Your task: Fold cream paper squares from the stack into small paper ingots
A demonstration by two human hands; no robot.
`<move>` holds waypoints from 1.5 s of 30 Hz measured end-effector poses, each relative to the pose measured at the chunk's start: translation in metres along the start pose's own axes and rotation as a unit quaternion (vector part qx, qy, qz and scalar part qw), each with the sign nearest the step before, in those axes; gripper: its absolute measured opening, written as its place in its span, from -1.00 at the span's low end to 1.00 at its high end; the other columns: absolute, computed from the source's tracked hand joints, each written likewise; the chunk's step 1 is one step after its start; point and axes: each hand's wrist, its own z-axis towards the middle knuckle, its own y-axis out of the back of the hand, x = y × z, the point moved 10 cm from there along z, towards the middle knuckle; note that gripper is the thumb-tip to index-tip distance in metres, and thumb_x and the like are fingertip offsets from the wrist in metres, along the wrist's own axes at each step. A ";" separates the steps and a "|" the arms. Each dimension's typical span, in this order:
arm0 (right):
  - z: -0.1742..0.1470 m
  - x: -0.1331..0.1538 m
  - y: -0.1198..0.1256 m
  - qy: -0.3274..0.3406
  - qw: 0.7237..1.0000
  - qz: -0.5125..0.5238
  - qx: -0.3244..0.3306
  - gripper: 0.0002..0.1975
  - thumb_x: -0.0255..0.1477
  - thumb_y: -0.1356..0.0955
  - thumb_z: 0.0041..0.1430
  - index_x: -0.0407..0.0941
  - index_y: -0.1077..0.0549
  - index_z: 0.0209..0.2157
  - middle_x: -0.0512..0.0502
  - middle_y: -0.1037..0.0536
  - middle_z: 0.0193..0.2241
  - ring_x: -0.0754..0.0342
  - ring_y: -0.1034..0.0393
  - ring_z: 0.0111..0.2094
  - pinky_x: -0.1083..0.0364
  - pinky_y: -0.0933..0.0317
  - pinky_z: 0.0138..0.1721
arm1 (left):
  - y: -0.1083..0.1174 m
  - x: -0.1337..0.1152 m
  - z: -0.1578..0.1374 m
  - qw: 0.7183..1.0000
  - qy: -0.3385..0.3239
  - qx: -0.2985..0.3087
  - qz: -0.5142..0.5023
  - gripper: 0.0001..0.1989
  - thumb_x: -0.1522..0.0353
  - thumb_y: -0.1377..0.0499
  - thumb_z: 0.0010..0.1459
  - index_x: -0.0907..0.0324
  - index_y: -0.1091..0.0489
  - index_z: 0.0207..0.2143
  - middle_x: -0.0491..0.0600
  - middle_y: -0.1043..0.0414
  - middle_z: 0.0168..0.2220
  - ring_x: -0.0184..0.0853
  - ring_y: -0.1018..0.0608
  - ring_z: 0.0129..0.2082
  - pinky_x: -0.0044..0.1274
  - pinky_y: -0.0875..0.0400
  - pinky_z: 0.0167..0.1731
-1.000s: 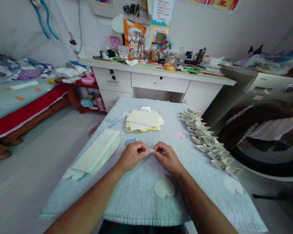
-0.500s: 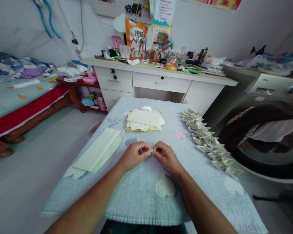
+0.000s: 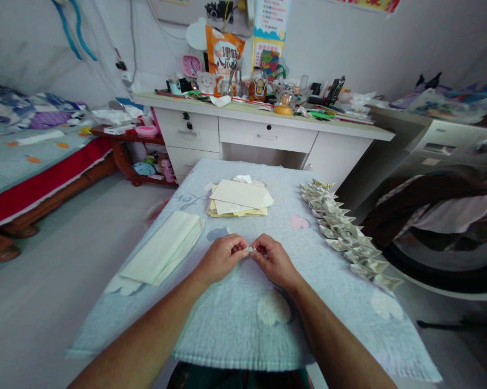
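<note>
Over the middle of the cloth-covered table, my left hand (image 3: 224, 257) and my right hand (image 3: 274, 259) face each other, fingertips almost meeting. Both pinch a small folded piece of paper (image 3: 250, 249), mostly hidden by the fingers. Beyond them lies a stack of cream and yellow paper sheets (image 3: 241, 197). A pile of long pale green paper (image 3: 164, 248) rests to the left of my left hand. On the right side, several folded paper pieces (image 3: 342, 227) with pointed ends stand in a long overlapping row.
A light blue patterned cloth (image 3: 243, 324) covers the table. Behind it stands a white desk (image 3: 267, 135) crowded with jars, a bag and a pink clock. A washing machine (image 3: 449, 156) with laundry in its door is at the right, a bed (image 3: 44, 167) at the left.
My fingers have shifted very slightly around the small folded paper. The view has tilted a little; the papers on the table stay where they were.
</note>
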 end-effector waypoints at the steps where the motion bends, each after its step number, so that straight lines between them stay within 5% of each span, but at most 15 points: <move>1: 0.000 0.000 0.000 -0.002 1.000 0.000 0.002 -0.95 -0.47 -0.34 0.15 -0.12 -0.39 -0.41 0.02 -0.37 -0.47 0.14 -0.25 -0.40 0.16 -0.11 -0.34 | -0.001 0.001 0.000 1.000 0.002 0.006 0.004 -0.91 0.37 -0.15 0.07 0.20 -0.40 -0.45 -0.13 -0.36 -0.51 -0.42 -0.38 -0.50 -0.61 -0.22 -0.49; 11: 0.001 -0.001 0.002 -0.002 0.998 -0.062 0.003 -0.94 -0.56 -0.35 0.09 -0.13 -0.40 -0.42 -0.01 -0.40 -0.45 0.11 -0.26 -0.36 0.13 -0.12 -0.28 | -0.011 0.007 0.003 0.999 0.012 0.037 0.033 -0.91 0.37 -0.15 0.08 0.20 -0.42 -0.41 -0.09 -0.38 -0.46 -0.38 -0.41 -0.44 -0.58 -0.25 -0.43; 18: 0.001 0.003 0.007 0.012 0.997 -0.081 -0.013 -0.79 -0.62 -0.38 0.00 -0.13 -0.40 -0.29 -0.05 -0.42 -0.34 0.05 -0.27 -0.24 0.07 -0.14 -0.17 | -0.010 0.005 0.003 0.993 -0.023 0.029 0.116 -0.88 0.43 -0.18 0.04 0.18 -0.45 -0.31 -0.01 -0.42 -0.30 -0.26 -0.45 -0.22 -0.46 -0.33 -0.21; 24: 0.000 -0.004 0.007 0.010 0.996 -0.082 -0.027 -0.82 -0.60 -0.39 0.02 -0.11 -0.39 -0.31 -0.04 -0.41 -0.35 0.05 -0.27 -0.25 0.08 -0.14 -0.18 | -0.005 0.004 0.002 0.995 -0.033 0.004 0.096 -0.51 0.37 -0.30 -0.07 0.18 -0.38 -0.02 0.05 -0.41 -0.10 -0.18 -0.44 -0.06 -0.36 -0.33 -0.03; 30: 0.000 -0.005 0.008 0.019 0.996 -0.081 -0.038 -0.85 -0.60 -0.35 0.07 -0.10 -0.39 -0.30 -0.03 -0.40 -0.36 0.06 -0.27 -0.27 0.08 -0.14 -0.20 | 0.003 0.001 0.003 0.996 -0.050 -0.028 0.074 -0.76 0.41 -0.18 0.09 0.14 -0.48 -0.16 0.00 -0.44 -0.18 -0.26 -0.47 -0.12 -0.42 -0.36 -0.07; 45: 0.003 -0.007 0.007 0.023 0.993 -0.113 -0.036 -0.87 -0.63 -0.30 0.08 -0.12 -0.40 -0.42 -0.02 -0.38 -0.43 0.08 -0.24 -0.32 0.11 -0.11 -0.24 | -0.006 0.006 0.008 0.996 -0.027 -0.030 0.079 -0.86 0.49 -0.12 0.08 0.17 -0.47 -0.38 -0.06 -0.47 -0.36 -0.36 -0.49 -0.33 -0.54 -0.33 -0.28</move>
